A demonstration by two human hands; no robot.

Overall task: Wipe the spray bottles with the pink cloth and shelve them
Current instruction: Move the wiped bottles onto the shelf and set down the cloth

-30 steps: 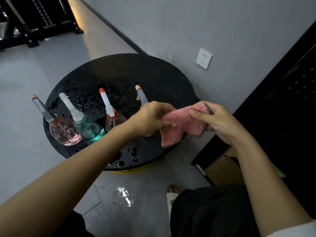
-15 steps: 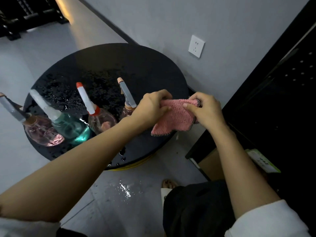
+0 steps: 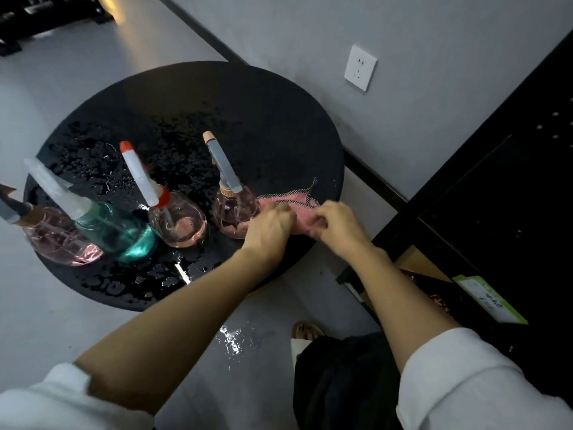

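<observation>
Since half a second ago both hands have dropped from mid-air down to the tabletop (image 3: 263,119), taking the pink cloth (image 3: 302,201) with them. The cloth is now low over the right side of the round black tabletop, just beside the pink bottle with the grey nozzle (image 3: 235,212); its dark-trimmed edge points toward the wall. The left hand (image 3: 269,225) pinches the cloth's near left part with curled fingers, close against that bottle. The right hand (image 3: 338,226) pinches the cloth's right part, fingers also curled. Both hands are a little blurred.

Left of that bottle three more stand upright in a row: a pink bottle with a red-tipped nozzle (image 3: 176,221), a teal bottle (image 3: 117,231), and another pink bottle (image 3: 59,240) at the tabletop's left edge. Water drops cover the tabletop. A puddle (image 3: 232,336) shines on the floor below. A black shelf unit (image 3: 496,181) stands at the right, and a white socket (image 3: 360,68) is on the wall.
</observation>
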